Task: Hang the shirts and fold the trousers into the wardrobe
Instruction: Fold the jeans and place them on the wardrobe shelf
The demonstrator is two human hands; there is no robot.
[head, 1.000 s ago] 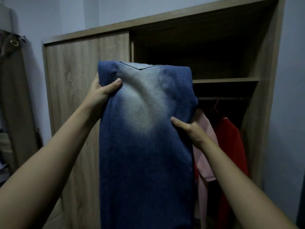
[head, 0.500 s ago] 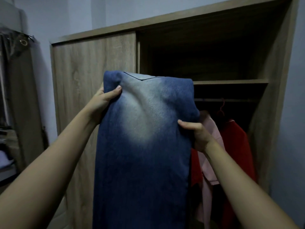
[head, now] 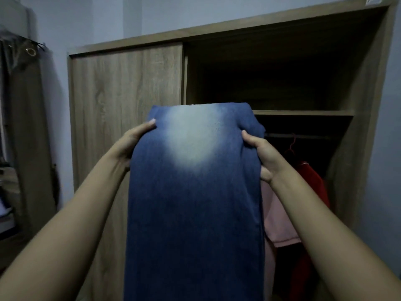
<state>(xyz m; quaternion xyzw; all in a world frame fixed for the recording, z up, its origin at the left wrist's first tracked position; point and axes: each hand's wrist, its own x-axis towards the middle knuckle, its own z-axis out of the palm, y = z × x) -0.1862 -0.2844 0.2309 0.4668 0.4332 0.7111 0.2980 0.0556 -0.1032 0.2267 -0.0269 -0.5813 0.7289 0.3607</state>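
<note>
Both our arms reach forward and up, and between them we hold the folded blue denim trousers with a pale faded patch (head: 195, 203) in front of the wood-grain wardrobe (head: 125, 94). Our left hand (head: 134, 142) grips the left edge of the cloth near its top, thumb laid across the front and fingers hidden behind. Our right hand (head: 263, 155) grips the right edge slightly lower, thumb likewise on the front, the fabric bunching a little above it. The trousers hang down from the fold and leave the picture at the bottom; their top fold sits about level with the wooden shelf (head: 303, 112) inside the open right half of the wardrobe. Above that shelf we see a dark open compartment, with the edge of the closed sliding door just left of it. Below the shelf runs a dark hanging rail (head: 314, 136) bearing a red hanger (head: 291, 146), a red garment (head: 312, 181) and a pink garment (head: 277, 220), both close behind our right wrist. A brown curtain (head: 26, 127) hangs well off to the left.
</note>
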